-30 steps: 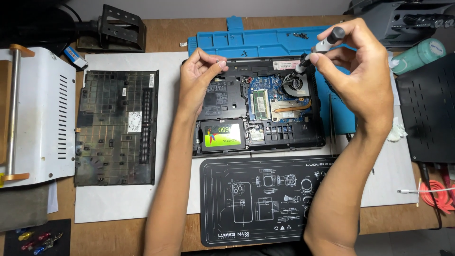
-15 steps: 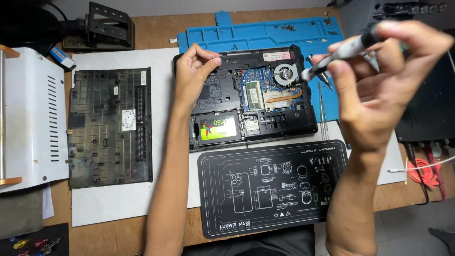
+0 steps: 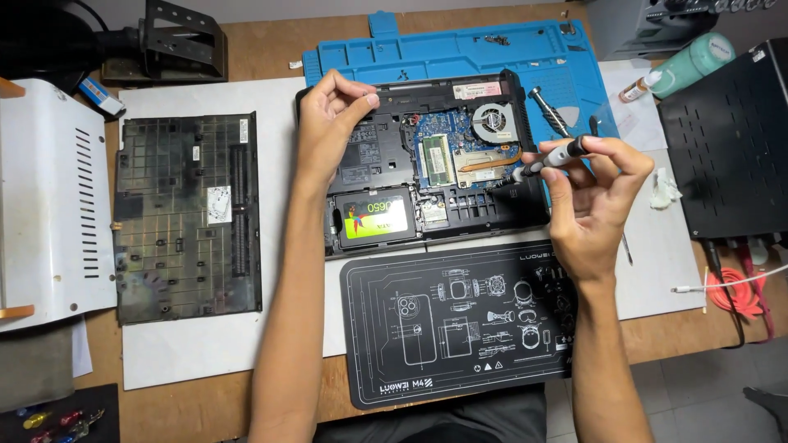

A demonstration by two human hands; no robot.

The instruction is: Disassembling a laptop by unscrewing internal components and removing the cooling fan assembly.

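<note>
Fingers of right hand grip screwdriver beside opened laptop.

The opened laptop lies flat on its back, bottom cover off, half on the blue mat and half on white paper. Its green circuit board, round cooling fan at the upper right, copper heat pipe, upright memory module and a drive with a bright green label at the lower left are exposed. The slim grey-and-black screwdriver is tilted, its tip apparently at the laptop's right edge.
</note>
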